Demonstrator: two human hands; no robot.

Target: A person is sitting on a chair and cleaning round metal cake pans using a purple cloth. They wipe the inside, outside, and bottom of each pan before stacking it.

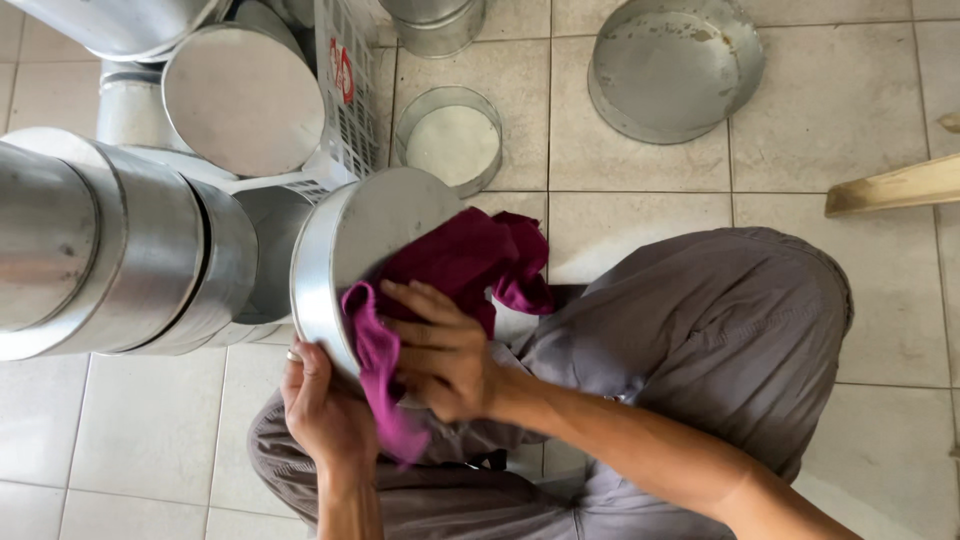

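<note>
A round, shallow metal pan (345, 245) is tilted on its edge in front of my lap. My left hand (322, 408), with a ring on one finger, grips the pan's lower rim from below. My right hand (442, 352) presses a magenta cloth (462, 262) flat against the pan's face, fingers spread over the cloth. One end of the cloth hangs down between my hands. My knees in grey trousers (700, 330) are bent beneath the hands.
Stacks of round metal pans (120, 250) lie on their sides at the left, beside a white plastic crate (345, 90). On the tiled floor sit a small metal ring pan (447, 140) and a large pan (672, 68). A wooden plank (890, 187) pokes in at right.
</note>
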